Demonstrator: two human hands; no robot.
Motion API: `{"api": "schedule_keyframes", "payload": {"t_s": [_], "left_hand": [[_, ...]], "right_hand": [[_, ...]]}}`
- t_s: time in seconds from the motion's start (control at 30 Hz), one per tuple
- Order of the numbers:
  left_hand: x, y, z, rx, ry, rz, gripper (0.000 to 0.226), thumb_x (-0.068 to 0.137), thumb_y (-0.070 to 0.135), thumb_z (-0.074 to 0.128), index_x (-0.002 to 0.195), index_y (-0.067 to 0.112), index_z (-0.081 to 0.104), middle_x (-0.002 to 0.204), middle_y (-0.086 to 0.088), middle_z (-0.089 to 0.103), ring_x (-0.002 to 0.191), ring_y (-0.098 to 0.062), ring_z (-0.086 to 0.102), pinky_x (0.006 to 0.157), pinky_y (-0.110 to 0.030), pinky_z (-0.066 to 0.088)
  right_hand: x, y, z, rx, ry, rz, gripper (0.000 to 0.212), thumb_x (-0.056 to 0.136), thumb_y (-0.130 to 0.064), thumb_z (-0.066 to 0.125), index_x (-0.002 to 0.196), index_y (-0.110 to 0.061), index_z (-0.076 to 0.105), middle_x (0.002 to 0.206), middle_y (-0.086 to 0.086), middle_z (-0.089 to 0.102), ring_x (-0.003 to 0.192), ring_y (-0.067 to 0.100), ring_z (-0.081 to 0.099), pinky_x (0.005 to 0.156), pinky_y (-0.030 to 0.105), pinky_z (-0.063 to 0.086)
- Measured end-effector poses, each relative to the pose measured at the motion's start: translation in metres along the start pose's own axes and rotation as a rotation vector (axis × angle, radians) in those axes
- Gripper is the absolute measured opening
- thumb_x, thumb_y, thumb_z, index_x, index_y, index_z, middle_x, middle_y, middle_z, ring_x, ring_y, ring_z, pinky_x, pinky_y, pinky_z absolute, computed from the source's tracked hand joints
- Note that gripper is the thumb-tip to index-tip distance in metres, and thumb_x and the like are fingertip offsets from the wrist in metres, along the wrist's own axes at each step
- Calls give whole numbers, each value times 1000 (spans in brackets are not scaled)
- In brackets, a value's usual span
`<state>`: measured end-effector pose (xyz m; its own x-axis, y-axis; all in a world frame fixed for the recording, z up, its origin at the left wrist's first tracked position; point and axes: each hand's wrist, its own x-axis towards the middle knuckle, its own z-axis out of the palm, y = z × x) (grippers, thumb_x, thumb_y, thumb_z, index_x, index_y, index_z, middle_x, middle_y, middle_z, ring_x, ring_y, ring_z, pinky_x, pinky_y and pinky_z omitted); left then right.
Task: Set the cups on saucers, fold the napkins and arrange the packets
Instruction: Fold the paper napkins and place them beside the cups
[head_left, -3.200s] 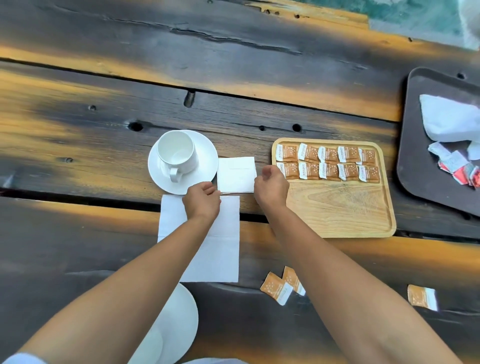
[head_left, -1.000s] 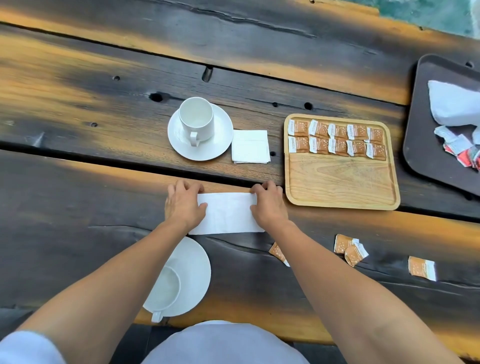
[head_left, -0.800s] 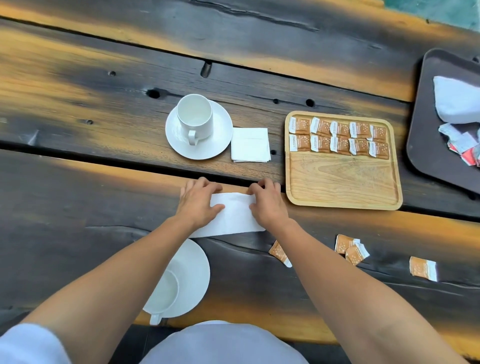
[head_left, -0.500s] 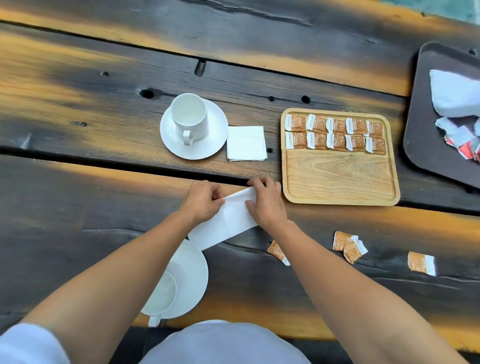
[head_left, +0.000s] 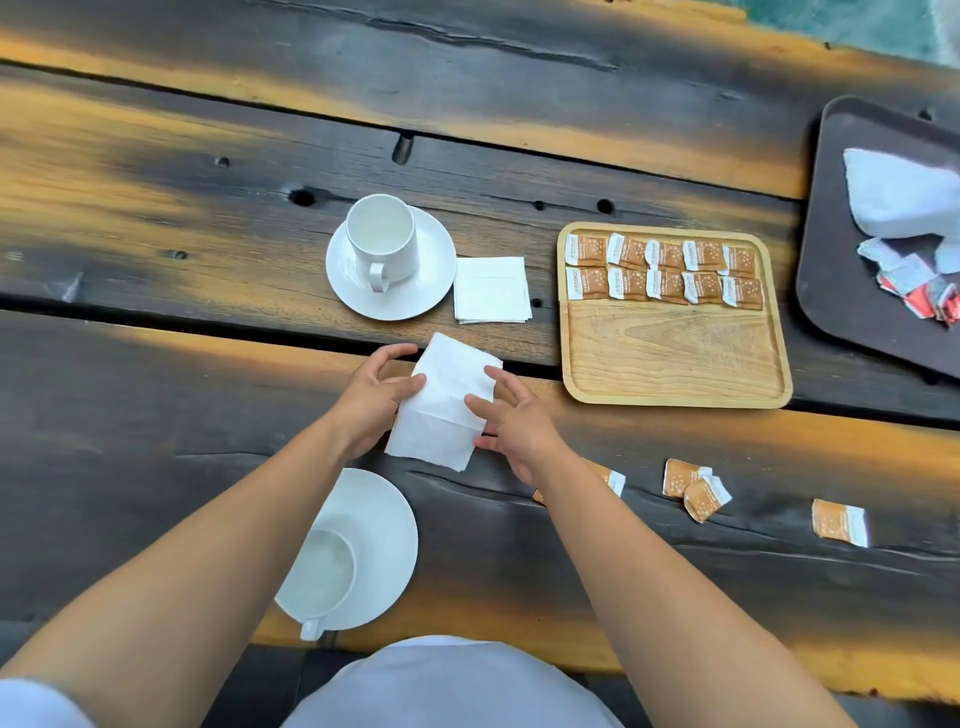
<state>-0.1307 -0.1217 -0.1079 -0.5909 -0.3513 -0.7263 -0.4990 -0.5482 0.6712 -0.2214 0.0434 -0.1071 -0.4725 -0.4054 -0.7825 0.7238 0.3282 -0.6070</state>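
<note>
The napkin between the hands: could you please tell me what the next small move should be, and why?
Probably press the napkin flat along its new crease. The left hand pinches its left edge while the right hand rests fingertips on top, and it lies tilted with loose layers, not yet a neat square like the folded napkin beside the far saucer.

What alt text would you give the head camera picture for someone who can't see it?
A left hand and right hand fold a white napkin on a dark wooden table. Nearby, a wooden tray holds ten brown packets.
</note>
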Motion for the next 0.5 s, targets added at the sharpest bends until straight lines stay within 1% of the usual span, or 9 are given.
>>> {"api": "schedule_keyframes", "payload": {"t_s": [0.07,0.1,0.17,0.2,0.23,0.3,0.37,0.43,0.5], "left_hand": [[-5,-1,-3,-30,-25,37,49,86,-6,65,125,24,59,96,-15,73,83,-26,71,71,-37,61],[-7,-1,-4,-11,-28,59,50,83,-11,66,122,19,62,97,-16,72,86,-28,70,75,-38,60],[-11,0,-5,126,-11,110,44,78,-14,69,114,12,67,100,-19,70,91,-28,67,84,-38,57],[-12,0,-5,223,9,141,40,77,-13,71,110,11,70,98,-18,69,89,-26,66,85,-34,56],[-13,1,-5,319,32,179,36,76,-11,74,106,11,71,94,-13,69,85,-21,65,83,-27,56],[-15,2,-3,472,76,257,29,77,-5,76,100,12,73,84,-1,68,75,-11,62,72,-9,51],[-15,3,-2,589,147,326,23,78,2,78,97,14,74,78,8,66,68,-2,59,63,-1,44],[-16,4,-2,689,221,403,18,78,10,80,94,18,76,74,9,65,65,0,57,61,0,41],[-17,5,-3,759,258,475,14,78,17,81,90,22,76,74,8,66,66,-2,57,65,-6,42]], "right_hand": [[-1,1,0,-46,27,-60,38,81,-5,74,114,-23,65,101,3,66,97,23,67,76,35,56],[-1,2,-1,-109,48,-94,33,79,-2,75,106,-22,69,95,4,65,87,20,66,74,33,56],[0,1,-2,-227,86,-162,28,76,1,76,92,-22,71,75,0,57,68,15,59,69,32,53],[0,1,-3,-271,98,-191,27,76,0,75,88,-24,71,69,-1,52,62,14,55,66,33,51],[1,-1,-3,-314,112,-216,25,77,-1,75,85,-25,71,66,-3,50,58,13,52,64,34,49],[2,-2,-4,-412,142,-272,20,78,-7,75,83,-27,71,64,-4,49,59,13,50,62,31,45],[2,-4,-4,-504,164,-337,16,79,-13,76,83,-28,71,64,-7,49,60,12,48,63,27,42],[-1,-6,-2,-561,181,-395,14,79,-16,77,81,-29,70,62,-9,50,58,9,48,62,24,39],[-3,-8,-2,-590,190,-432,15,80,-17,76,80,-30,70,61,-8,51,57,10,48,60,24,40]]}}
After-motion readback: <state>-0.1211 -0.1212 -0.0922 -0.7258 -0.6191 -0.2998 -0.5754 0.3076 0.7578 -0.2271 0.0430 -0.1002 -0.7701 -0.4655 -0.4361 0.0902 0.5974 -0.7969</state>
